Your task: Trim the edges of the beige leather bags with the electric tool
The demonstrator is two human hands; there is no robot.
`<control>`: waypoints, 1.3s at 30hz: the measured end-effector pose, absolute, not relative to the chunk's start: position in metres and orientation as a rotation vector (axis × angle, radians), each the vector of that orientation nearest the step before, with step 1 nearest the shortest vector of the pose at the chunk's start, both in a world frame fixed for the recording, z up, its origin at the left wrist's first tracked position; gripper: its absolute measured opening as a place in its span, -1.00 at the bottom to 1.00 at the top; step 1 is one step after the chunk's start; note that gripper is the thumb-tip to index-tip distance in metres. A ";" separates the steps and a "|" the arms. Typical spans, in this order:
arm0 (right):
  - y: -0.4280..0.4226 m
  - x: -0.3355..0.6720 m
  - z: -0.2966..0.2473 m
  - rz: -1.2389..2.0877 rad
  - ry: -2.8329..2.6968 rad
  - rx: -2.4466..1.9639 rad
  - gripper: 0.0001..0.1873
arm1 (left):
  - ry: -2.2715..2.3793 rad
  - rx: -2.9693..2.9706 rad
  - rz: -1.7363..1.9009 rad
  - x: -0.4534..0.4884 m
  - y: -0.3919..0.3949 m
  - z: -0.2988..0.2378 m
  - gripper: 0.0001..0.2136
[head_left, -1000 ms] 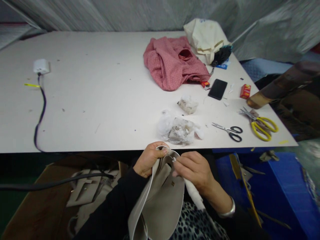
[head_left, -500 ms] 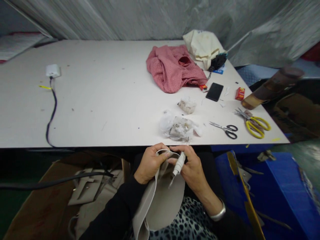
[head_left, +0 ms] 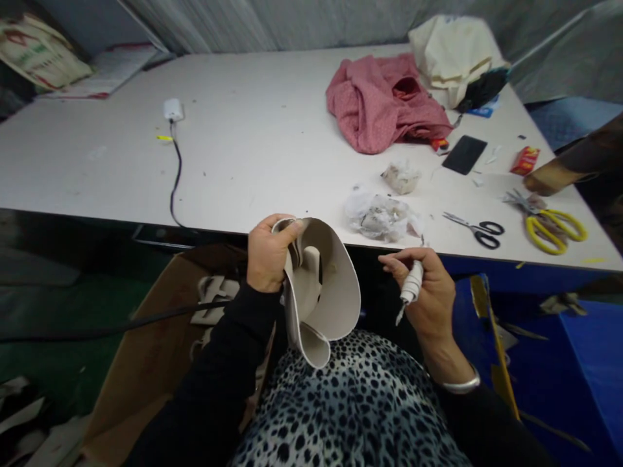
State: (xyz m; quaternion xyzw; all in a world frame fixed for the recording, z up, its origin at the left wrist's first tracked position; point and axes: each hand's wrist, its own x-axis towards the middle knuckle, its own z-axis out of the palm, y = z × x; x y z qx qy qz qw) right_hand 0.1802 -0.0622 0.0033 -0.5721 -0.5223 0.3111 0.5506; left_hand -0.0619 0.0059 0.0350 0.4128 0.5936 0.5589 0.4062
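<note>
A curled beige leather-like bag piece is gripped at its upper left rim by my left hand, thumb on the inside and fingers behind. The piece hangs over my lap with its hollow facing me. Off to the right, apart from it, my right hand holds a slim tool wrapped in white tape, with a thin metal end poking out below. Thumb and forefinger of that hand are pressed together at the left; whether anything fine is pinched there I cannot make out.
On the table lie plastic-wrapped lumps, black-handled scissors, yellow-handled scissors, a dark phone-like slab and pink cloth. A cardboard box stands left below, a blue bin right.
My right hand has moved away from the bag piece to the right, still with the taped tool. My left hand keeps the piece, now turned more open towards me. The view has shifted.
</note>
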 end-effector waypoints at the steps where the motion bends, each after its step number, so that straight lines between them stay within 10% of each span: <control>1: -0.066 0.181 0.005 0.738 -1.242 -1.359 -0.81 | 1.532 1.031 1.476 -0.067 0.003 0.037 -0.79; 11: -0.106 0.167 0.006 0.742 -1.782 -1.369 -0.68 | 1.772 0.888 1.892 -0.072 -0.038 0.036 -0.81; 39: -0.101 0.131 -0.020 0.765 -1.900 -1.507 -0.80 | 1.984 1.090 1.522 -0.107 -0.088 -0.011 -0.82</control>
